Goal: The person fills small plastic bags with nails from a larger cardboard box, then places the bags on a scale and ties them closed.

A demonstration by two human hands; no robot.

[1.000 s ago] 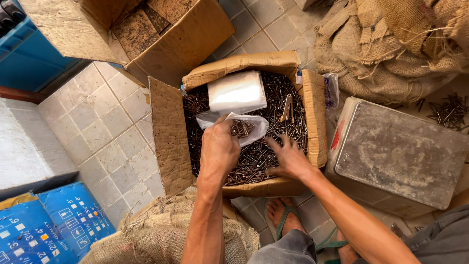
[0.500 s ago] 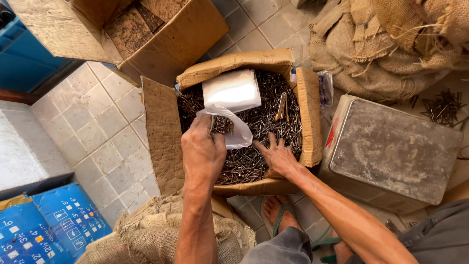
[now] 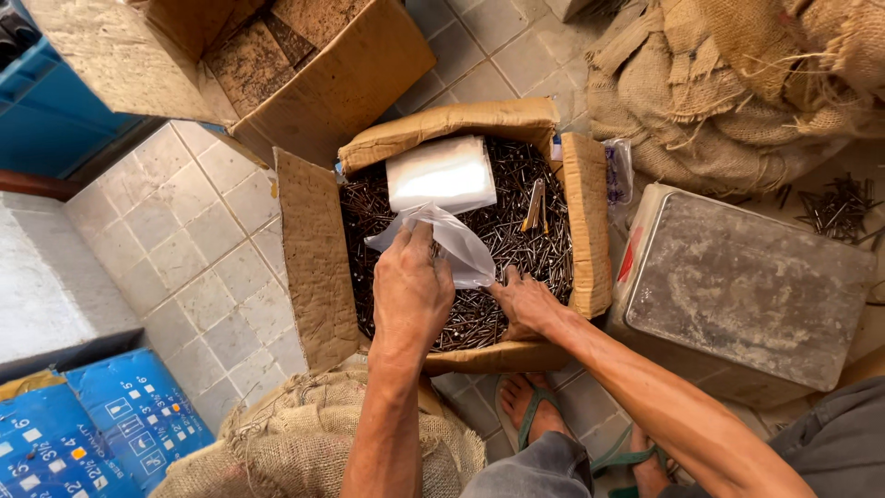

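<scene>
Two hands at work: both inside one open cardboard box (image 3: 318,258) of nails (image 3: 544,244), on tiled floor (image 3: 184,249).
Far left: blue crate (image 3: 46,111); blue printed carton (image 3: 83,433) below.
Left hand (image 3: 410,290): fingers pinched on mouth of clear plastic bag (image 3: 456,242), held over the nails.
Bag position: centre of box, just below white packet (image 3: 441,173).
Right hand (image 3: 525,300): fingers curled down into the nails beside bag; closed grasp or not, cannot tell.
Right: metal tin (image 3: 751,281); burlap sacks (image 3: 737,83) behind.

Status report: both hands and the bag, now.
Left hand gripping clear plastic bag over the nails. Right hand down in nails beside the bag's mouth. White packet lies just behind.
</scene>
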